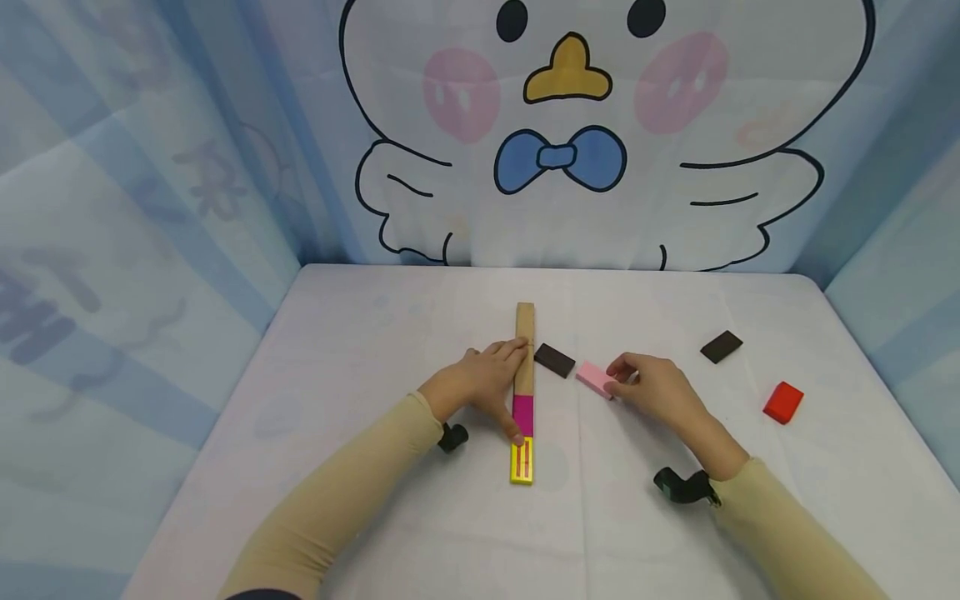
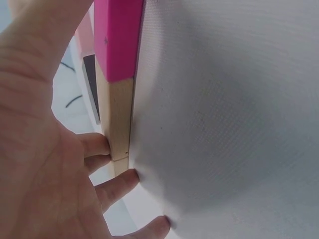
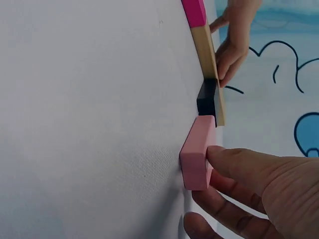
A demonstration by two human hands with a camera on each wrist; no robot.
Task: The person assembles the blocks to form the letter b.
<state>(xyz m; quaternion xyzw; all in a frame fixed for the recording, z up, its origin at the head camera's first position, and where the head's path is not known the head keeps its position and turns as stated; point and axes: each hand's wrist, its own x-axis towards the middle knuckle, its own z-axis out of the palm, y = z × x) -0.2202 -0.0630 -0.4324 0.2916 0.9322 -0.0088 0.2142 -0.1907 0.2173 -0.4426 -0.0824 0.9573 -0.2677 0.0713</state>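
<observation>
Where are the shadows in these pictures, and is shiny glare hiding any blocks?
Head view: soft, even light, with faint shadows beside the sleeves on the white table, and no glare hiding any blocks; left wrist view: a wide, soft-edged shadow next to the magenta block; right wrist view: a darker shadow slanting down from the pale pink block.

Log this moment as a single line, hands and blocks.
left hand: spread along block row; right hand: pinching pink block; middle dark block: between row and pink block; far right: outer dark block, red block
</observation>
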